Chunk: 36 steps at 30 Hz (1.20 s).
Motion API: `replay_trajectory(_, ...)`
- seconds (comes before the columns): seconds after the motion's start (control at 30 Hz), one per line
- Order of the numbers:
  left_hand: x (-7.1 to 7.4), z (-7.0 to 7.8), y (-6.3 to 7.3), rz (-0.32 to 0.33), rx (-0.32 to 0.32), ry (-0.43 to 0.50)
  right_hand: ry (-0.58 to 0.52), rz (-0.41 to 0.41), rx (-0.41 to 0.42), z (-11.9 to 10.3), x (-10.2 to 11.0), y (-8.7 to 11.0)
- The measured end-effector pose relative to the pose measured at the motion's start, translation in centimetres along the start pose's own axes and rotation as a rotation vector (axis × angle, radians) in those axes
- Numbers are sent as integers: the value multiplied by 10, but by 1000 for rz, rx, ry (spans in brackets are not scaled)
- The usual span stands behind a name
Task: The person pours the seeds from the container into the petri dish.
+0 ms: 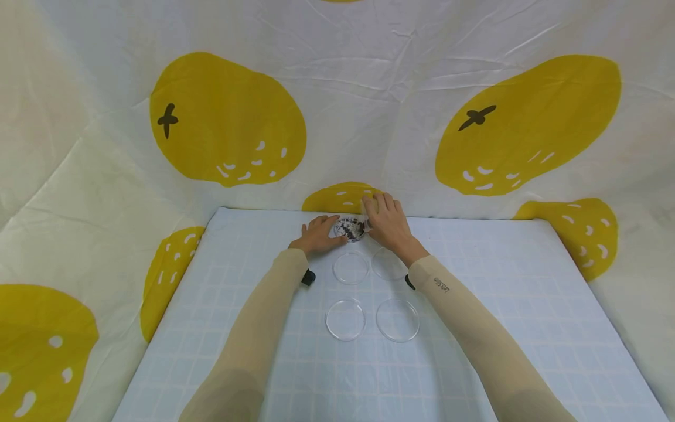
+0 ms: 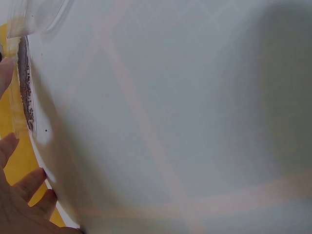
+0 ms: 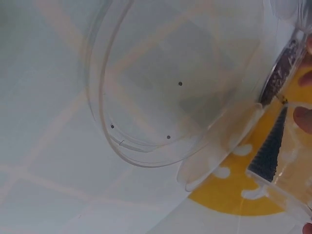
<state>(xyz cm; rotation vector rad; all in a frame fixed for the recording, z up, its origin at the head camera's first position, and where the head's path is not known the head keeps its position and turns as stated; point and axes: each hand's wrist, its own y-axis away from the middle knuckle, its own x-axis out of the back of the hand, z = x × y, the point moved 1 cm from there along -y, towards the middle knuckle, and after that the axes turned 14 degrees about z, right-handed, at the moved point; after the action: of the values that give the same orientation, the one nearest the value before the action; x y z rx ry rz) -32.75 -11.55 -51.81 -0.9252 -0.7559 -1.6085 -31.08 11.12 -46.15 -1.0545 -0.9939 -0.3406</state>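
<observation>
A clear petri dish [image 1: 350,229] with dark grains lies at the table's back edge. My left hand [image 1: 316,235] rests beside it, thumb and fingers spread around its left side; the fingers look fairly straight in the left wrist view, near the dish's rim [image 2: 24,87]. Above the dish's right side, my right hand [image 1: 387,223] holds a clear plastic container [image 3: 270,156] tilted, dark grains heaped towards one end. Some grains sit at its lip, close to the dish. The right fingers are partly cut off in the right wrist view.
Nearer me lie several clear round dishes: one [image 1: 351,268] behind left, another [image 1: 387,264] partly under my right wrist, and a front pair [image 1: 345,319]. In the right wrist view, a few loose dark grains show in a clear dish [image 3: 141,163]. A patterned cloth wall [image 1: 369,135] stands behind.
</observation>
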Motion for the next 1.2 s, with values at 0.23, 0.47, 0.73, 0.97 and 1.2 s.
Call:
replay_trajectory(0.23, 2, 2, 2, -1, 2, -12, -1, -7, 4, -2, 1, -2)
replay_trajectory(0.47, 4, 4, 3, 1, 6, -2, 0, 6, 7, -5, 3, -3)
replay_trajectory(0.73, 4, 5, 3, -7, 10, 7, -32, -4, -23, -6, 5, -4)
replay_trajectory(0.97, 5, 4, 3, -11, 3, 9, -161, -6, -206, -4, 1, -5)
replay_trajectory(1.2, 5, 4, 4, -12, -2, -15, -411, 26, -421, 0, -3, -1)
